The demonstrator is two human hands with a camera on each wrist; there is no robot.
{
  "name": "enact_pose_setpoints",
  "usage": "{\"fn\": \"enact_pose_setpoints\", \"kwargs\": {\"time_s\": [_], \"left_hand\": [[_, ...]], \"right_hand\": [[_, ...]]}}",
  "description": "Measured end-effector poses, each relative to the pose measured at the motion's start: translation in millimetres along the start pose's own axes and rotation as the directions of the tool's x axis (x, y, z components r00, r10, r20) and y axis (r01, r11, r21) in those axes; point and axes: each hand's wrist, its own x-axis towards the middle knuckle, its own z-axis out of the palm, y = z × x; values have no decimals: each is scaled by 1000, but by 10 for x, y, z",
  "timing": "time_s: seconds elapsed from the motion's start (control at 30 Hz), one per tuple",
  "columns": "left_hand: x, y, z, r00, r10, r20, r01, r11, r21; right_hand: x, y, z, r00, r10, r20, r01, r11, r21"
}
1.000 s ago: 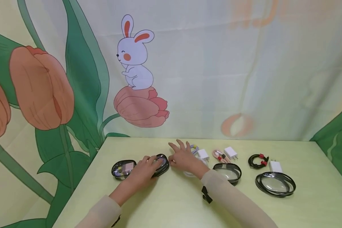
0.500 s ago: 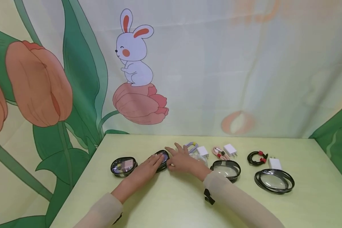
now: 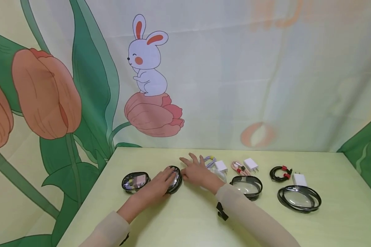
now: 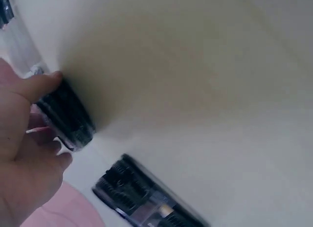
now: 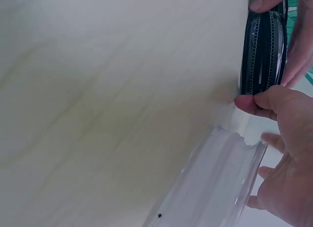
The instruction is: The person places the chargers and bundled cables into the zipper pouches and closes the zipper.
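Observation:
My left hand grips a small clear zip pouch with black trim, fingers spread over its top. In the left wrist view the thumb presses one side of this pouch and fingers curl at the other. At its right end, my right hand pinches the zipper end between thumb and forefinger. The right wrist view shows the zipper running along the pouch's side up to that pinch; the pull itself is mostly hidden. The other right fingers are spread loosely above a clear, white-edged pouch.
Left of the hands lies another black-trimmed pouch with a charger and cable inside. To the right are a purple cable, white chargers, a pink cable, a black cable and black-edged clear pouches.
The left fingers flattened over the pouch, then bent slightly again. The pouch has turned a little and shifted slightly left. The right hand stays at its right end.

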Motion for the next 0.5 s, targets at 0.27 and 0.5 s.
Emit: {"fn": "enact_pose_setpoints", "kwargs": {"time_s": [0.27,0.5], "left_hand": [[-4,19,116,1000,-15,19,14,999,32],[42,78,103,1000,-13,-22,14,1000,20]], "right_hand": [[-2,39,50,998,-61,3,61,998,-9],[-35,-53,66,999,-35,2,35,987,-158]]}}
